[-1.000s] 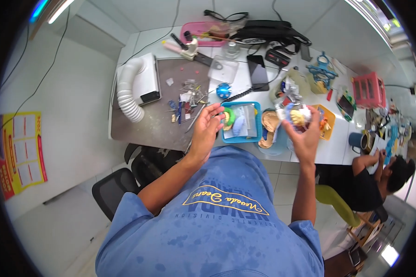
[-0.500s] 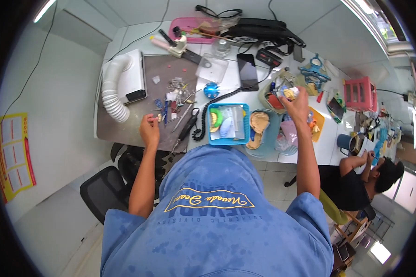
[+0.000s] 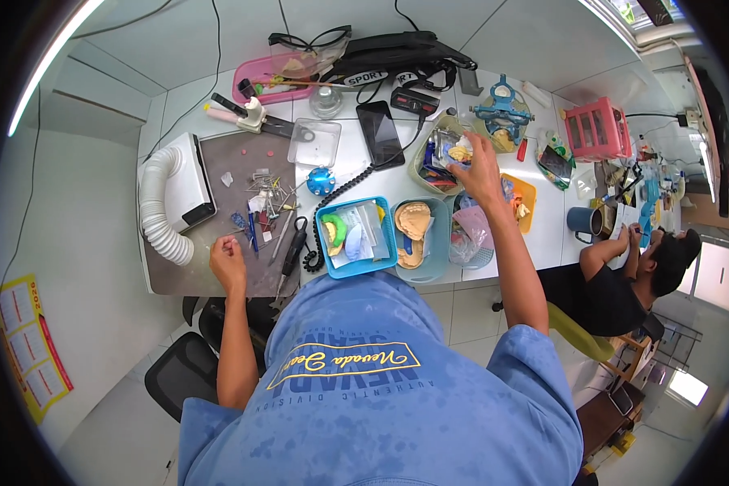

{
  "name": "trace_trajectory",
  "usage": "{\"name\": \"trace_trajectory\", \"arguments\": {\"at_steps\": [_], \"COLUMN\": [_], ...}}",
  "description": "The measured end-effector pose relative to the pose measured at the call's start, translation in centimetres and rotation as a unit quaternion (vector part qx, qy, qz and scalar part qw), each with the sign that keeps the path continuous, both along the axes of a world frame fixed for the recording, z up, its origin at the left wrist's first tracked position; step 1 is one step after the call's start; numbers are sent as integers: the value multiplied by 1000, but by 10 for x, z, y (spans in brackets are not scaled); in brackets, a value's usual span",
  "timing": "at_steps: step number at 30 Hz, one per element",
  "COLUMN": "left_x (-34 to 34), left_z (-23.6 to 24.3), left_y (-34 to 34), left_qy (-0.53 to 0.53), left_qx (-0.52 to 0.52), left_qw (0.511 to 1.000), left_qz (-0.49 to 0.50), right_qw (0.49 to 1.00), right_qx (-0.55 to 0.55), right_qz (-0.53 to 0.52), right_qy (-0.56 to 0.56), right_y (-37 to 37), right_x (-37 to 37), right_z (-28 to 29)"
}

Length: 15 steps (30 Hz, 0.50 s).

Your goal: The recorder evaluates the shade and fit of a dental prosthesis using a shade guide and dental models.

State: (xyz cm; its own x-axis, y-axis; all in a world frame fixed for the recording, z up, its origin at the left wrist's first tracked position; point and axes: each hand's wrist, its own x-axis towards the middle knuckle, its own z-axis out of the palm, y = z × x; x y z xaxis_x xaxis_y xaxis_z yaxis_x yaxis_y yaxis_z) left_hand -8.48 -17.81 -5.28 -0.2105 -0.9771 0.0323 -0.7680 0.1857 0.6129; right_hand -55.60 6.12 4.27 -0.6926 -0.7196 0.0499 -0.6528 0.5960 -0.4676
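Upper right, the right hand (image 3: 484, 180) pinches a yellow tooth model (image 3: 459, 153); slipping fingers (image 3: 464, 174) could drop it. Left hand (image 3: 228, 263): can't tell.

Bright, even room light, white strip light (image 3: 42, 64) upper left, edges fisheye-bent, corners black

Blue short-sleeved shirt (image 3: 397, 417); darker mottled blotches (image 3: 304, 425); yellow-framed chest lettering (image 3: 344, 362)
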Motion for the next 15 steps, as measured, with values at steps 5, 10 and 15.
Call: {"name": "trace_trajectory", "arguments": {"at_steps": [5,10,15], "left_x": [-15,-108,-219], "left_z": [29,98,111], "left_y": [-3,8,28], "left_qy": [169,267,258], "left_qx": [62,171,280], "left_qw": [983,946,883], "left_qz": [39,-61,-273], "right_qw": [995,983,976], "right_qx": [17,3,33], "right_qz": [-52,-166,-165], "right_qy": [89,-81,-139], "right_y": [11,34,30], "right_x": [6,14,12], "right_z": [2,-13,-18]}}
